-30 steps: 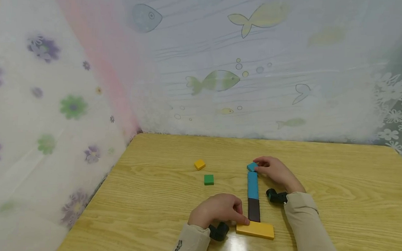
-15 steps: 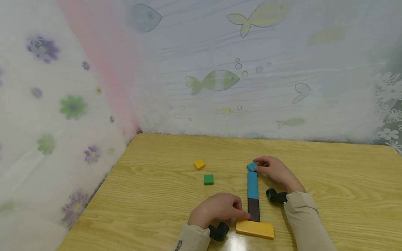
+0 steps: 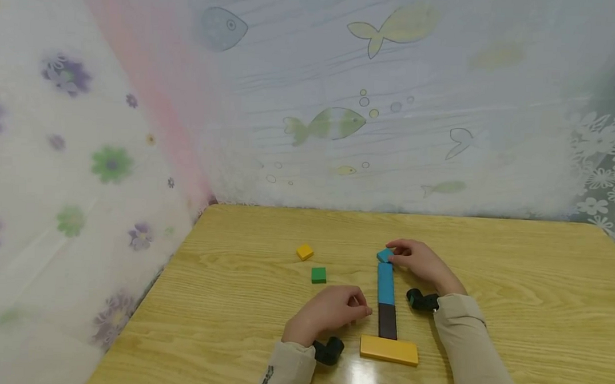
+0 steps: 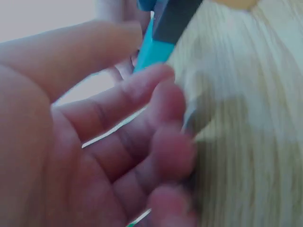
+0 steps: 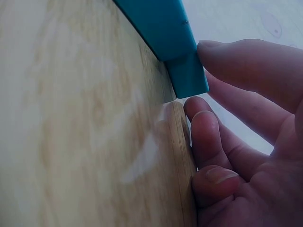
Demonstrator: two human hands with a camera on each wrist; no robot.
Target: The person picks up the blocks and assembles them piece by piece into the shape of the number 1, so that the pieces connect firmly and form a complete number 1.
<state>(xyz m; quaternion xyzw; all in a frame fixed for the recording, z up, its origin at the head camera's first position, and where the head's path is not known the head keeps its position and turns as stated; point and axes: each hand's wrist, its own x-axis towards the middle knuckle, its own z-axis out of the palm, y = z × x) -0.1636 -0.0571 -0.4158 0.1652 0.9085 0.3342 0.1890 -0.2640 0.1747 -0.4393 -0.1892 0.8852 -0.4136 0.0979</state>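
Observation:
My right hand (image 3: pixel 422 263) pinches a small blue block (image 3: pixel 384 255) at the far end of a row of blocks. In the right wrist view the thumb (image 5: pixel 251 66) lies on that block's edge. Directly below it in the row lies a longer blue block (image 3: pixel 386 284), then a dark brown block (image 3: pixel 387 321). A wide yellow block (image 3: pixel 389 351) sits crosswise at the near end. To the left of the dark block my left hand (image 3: pixel 328 312) hovers with loosely bent fingers and nothing in them; a gap shows between its fingertips and the row.
Left of the row lie a small yellow block (image 3: pixel 305 252) and a green square block (image 3: pixel 319 275). Both are on the wood-grain table (image 3: pixel 240 321). A patterned curtain (image 3: pixel 307 192) hangs along the table's back edge, and a flowered one (image 3: pixel 147 208) on the left.
The left hand first slid its fingertips from the yellow block onto the dark block, then drew back to the left, away from the row. The right hand stays at the small blue block.

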